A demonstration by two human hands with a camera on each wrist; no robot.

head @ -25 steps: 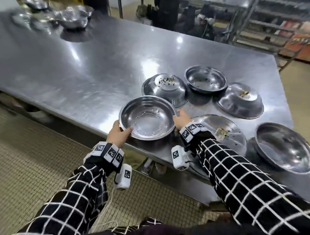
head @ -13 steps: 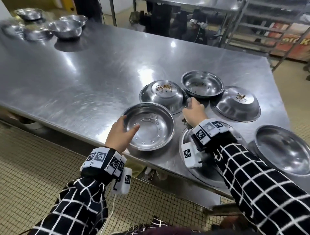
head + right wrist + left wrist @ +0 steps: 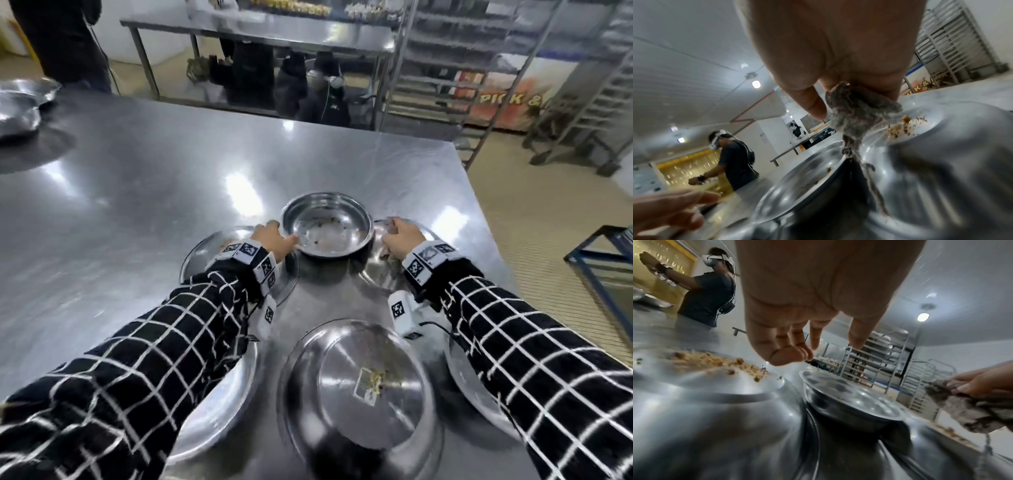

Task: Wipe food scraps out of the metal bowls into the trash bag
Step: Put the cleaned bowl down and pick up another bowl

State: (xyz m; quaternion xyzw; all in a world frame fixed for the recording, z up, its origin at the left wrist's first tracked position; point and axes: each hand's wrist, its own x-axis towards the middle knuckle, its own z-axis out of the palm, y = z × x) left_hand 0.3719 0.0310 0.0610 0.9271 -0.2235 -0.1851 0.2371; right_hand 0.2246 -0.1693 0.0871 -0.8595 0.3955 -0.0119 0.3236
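An upright metal bowl (image 3: 327, 224) with a few food scraps stands mid-table. My left hand (image 3: 289, 240) hovers at its left rim with fingers relaxed and holds nothing; in the left wrist view the fingers (image 3: 813, 340) hang above the bowl (image 3: 851, 395). My right hand (image 3: 394, 231) grips a dirty grey rag (image 3: 855, 112) just right of that bowl, over an upturned bowl (image 3: 920, 129) with crumbs on its base. Another upturned bowl (image 3: 715, 369) with scraps lies under my left wrist. No trash bag is in view.
Near me an upturned bowl (image 3: 363, 383) carries scraps, with an upright bowl (image 3: 219, 411) under my left arm and another (image 3: 469, 387) under my right arm. More bowls (image 3: 20, 109) sit far left. A person (image 3: 709, 293) stands beyond the steel table (image 3: 137, 178). Racks stand at the right.
Both hands have left the cleaned near bowl and reached forward to the farther upright bowl. My head has moved in over the table, so the bowls now lie closer.
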